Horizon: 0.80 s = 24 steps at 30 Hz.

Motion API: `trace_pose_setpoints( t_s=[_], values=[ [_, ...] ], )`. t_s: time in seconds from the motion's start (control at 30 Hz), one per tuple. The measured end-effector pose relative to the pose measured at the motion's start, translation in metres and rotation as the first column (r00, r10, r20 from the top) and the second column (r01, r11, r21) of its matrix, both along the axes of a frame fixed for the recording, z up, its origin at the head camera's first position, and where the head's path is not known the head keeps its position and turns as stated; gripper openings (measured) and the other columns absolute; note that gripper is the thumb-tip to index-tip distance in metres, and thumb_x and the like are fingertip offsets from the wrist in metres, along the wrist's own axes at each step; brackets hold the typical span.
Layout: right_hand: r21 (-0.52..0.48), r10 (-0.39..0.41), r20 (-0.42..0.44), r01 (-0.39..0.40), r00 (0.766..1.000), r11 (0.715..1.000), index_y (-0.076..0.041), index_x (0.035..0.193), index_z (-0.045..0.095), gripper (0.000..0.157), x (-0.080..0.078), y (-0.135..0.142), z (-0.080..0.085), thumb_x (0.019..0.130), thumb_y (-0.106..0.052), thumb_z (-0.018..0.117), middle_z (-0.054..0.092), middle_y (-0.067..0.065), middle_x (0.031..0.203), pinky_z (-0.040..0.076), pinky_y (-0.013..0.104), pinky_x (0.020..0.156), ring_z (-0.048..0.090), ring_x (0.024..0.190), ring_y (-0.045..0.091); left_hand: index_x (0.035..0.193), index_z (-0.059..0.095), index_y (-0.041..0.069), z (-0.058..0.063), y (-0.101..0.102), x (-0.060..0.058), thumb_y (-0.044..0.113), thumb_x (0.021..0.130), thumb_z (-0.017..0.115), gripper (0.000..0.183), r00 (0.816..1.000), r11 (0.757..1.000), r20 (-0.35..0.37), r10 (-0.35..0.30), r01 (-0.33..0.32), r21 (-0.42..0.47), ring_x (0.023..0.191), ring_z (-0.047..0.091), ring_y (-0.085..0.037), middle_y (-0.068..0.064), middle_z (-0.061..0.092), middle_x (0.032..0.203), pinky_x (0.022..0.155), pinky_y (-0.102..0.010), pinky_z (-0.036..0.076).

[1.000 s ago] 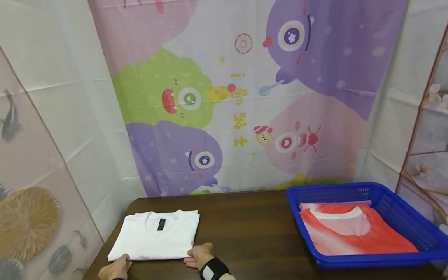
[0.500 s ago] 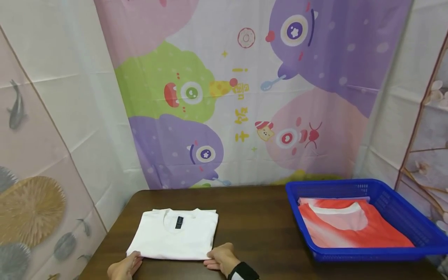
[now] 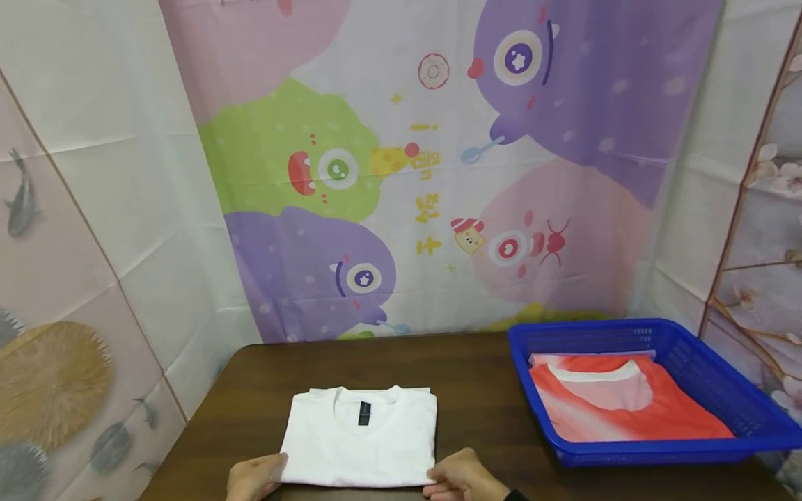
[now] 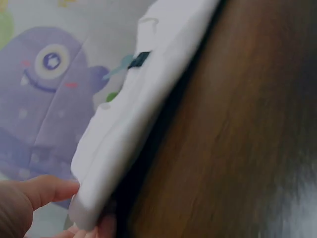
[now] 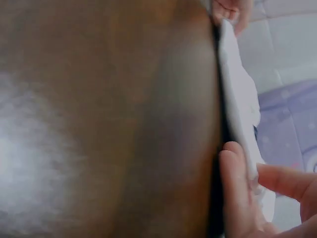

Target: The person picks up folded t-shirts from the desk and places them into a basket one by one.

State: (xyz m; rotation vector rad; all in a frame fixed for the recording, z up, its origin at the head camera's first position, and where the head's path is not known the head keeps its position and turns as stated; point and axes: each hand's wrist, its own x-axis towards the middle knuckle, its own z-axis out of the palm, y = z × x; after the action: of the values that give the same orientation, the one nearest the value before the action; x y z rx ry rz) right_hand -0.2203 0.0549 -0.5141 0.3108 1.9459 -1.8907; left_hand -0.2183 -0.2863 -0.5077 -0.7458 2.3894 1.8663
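Observation:
A folded white T-shirt point(image 3: 360, 445) with a dark neck label lies near the front of the table, collar toward the back. At its near left corner my left hand point(image 3: 255, 477) pinches the edge, thumb on top and fingers underneath in the left wrist view. My right hand point(image 3: 466, 476) pinches the near right corner the same way; in the right wrist view its thumb and fingers point(image 5: 235, 181) stand on either side of the white cloth. A dark gap shows beneath the shirt's near edge in both wrist views.
A blue plastic basket point(image 3: 551, 435) stands on the right of the brown wooden table point(image 3: 263, 390). In it lies a folded red and pink T-shirt point(image 3: 617, 403). A cartoon-print curtain point(image 3: 426, 292) hangs behind the table, with light printed cloth at both sides.
Both hands have moved to the right along the table, carrying the white T-shirt from the left side toward the middle. The basket keeps its place.

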Motion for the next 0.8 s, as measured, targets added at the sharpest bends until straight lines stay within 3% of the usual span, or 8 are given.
trace_pose_setpoints(
  t_s=[0.1,0.23,0.33,0.5,0.67,0.8],
  values=[
    [-0.039,-0.011,0.02,0.011,1.0,0.999,0.009,0.088,0.061,0.014,-0.005,0.003,0.004,0.081,-0.003,0.067,0.064,0.003,0.063,0.059,0.025,0.06,0.067,0.059,0.01,0.108,0.063,-0.017,0.003,0.011,-0.006,0.024,0.078,0.071,0.052,0.999,0.98,0.012,-0.037,0.039,-0.194,0.082,0.068,-0.034,-0.032,0.069,0.096,0.074,-0.037,0.058],
    [-0.053,-0.057,-0.003,0.057,0.998,0.997,0.014,0.095,0.06,0.024,-0.013,-0.009,0.001,0.082,-0.005,0.068,0.069,0.004,0.069,0.061,0.033,0.064,0.069,0.066,0.015,0.11,0.062,-0.016,0.003,0.019,-0.009,0.024,0.079,0.069,0.051,1.0,0.954,0.004,-0.03,0.03,-0.3,0.1,0.056,-0.052,-0.037,0.063,0.11,0.083,-0.049,0.052],
    [-0.007,-0.079,-0.053,0.078,0.996,0.997,0.014,0.093,0.06,0.02,-0.016,-0.008,-0.003,0.08,0.001,0.066,0.068,0.005,0.07,0.06,0.034,0.063,0.069,0.065,0.016,0.11,0.06,-0.018,0.0,0.025,-0.009,0.02,0.077,0.068,0.051,0.999,0.953,-0.016,-0.047,0.041,-0.301,0.087,0.061,-0.042,-0.035,0.066,0.098,0.074,-0.043,0.053],
    [0.108,-0.071,-0.084,0.079,0.994,0.991,0.006,0.081,0.063,0.008,-0.013,0.013,-0.002,0.076,0.0,0.066,0.06,0.0,0.064,0.058,0.027,0.056,0.061,0.059,0.009,0.104,0.061,-0.019,-0.004,0.035,-0.006,0.019,0.077,0.067,0.047,0.989,0.946,-0.002,-0.148,0.141,-0.291,0.07,0.065,-0.026,-0.029,0.07,0.085,0.065,-0.039,0.056],
    [0.213,-0.074,-0.066,0.086,0.995,0.973,0.0,0.072,0.06,0.005,-0.001,0.044,0.001,0.073,-0.003,0.064,0.052,-0.001,0.061,0.052,0.022,0.051,0.056,0.056,0.01,0.099,0.064,-0.017,-0.011,0.056,0.0,0.019,0.078,0.068,0.042,0.97,0.929,0.069,-0.233,0.243,-0.279,0.071,0.064,-0.02,-0.018,0.072,0.079,0.069,-0.038,0.055],
    [0.322,-0.099,-0.024,0.101,0.995,0.941,-0.007,0.064,0.052,0.015,0.007,0.069,0.002,0.073,-0.006,0.063,0.04,-0.001,0.062,0.046,0.02,0.052,0.049,0.059,0.013,0.097,0.065,-0.013,-0.014,0.076,0.005,0.021,0.079,0.072,0.039,0.948,0.914,0.148,-0.282,0.313,-0.258,0.077,0.062,-0.021,-0.014,0.071,0.083,0.073,-0.038,0.053]
  ],
)
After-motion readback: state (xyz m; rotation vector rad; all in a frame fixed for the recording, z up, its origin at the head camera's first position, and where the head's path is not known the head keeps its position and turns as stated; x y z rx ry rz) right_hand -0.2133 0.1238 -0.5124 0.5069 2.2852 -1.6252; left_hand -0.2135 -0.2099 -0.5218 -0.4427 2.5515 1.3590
